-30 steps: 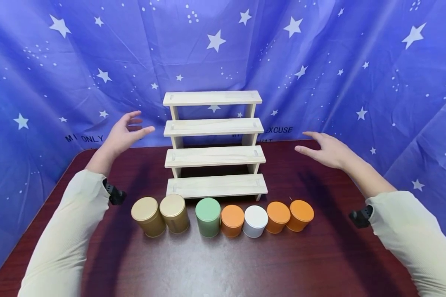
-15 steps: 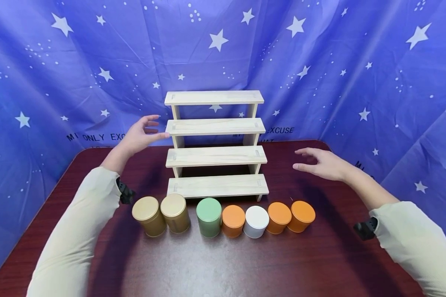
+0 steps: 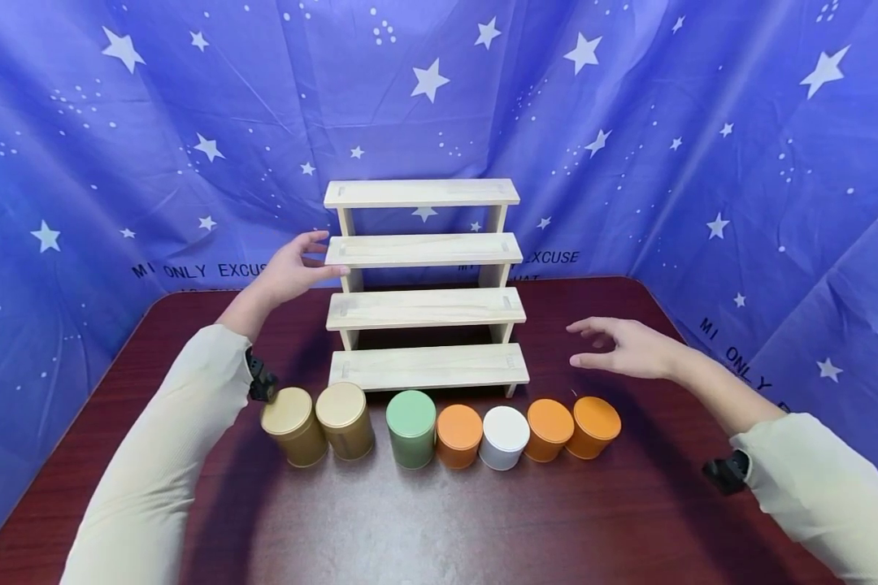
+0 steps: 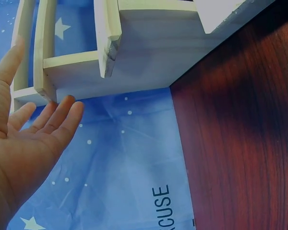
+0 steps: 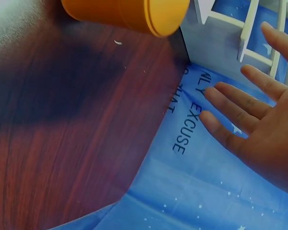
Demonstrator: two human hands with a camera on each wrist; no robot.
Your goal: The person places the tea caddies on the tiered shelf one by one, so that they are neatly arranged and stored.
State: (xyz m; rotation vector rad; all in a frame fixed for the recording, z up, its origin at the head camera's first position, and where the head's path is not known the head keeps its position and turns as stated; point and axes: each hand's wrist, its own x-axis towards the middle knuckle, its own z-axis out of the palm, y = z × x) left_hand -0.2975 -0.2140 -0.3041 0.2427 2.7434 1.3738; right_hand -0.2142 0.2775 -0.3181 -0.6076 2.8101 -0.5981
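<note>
My left hand [image 3: 293, 272] is at the left end of a pale wooden step shelf [image 3: 424, 249], beside its second board from the top. Its thumb overlaps the board's front corner, and its fingers [image 4: 67, 117] are spread near the shelf's side; whether they touch the wood I cannot tell. Out to the right of the shelf, my right hand [image 3: 632, 349] hovers over the table with fingers loosely extended and nothing in them. Nearest to it are two orange tins [image 3: 595, 424], one of them also seen in the right wrist view as an orange tin [image 5: 129, 14].
Along the shelf's front stands a row of lidded tins: two gold tins [image 3: 345, 418], a green tin [image 3: 411, 431], another orange tin [image 3: 458, 436] and a white tin [image 3: 504, 439]. A blue star-printed curtain [image 3: 227, 97] hangs behind the dark red table [image 3: 410, 528].
My left hand has moved right to the shelf's left end. The right hand has come down and slightly nearer to me. Shelf and tins stay in place.
</note>
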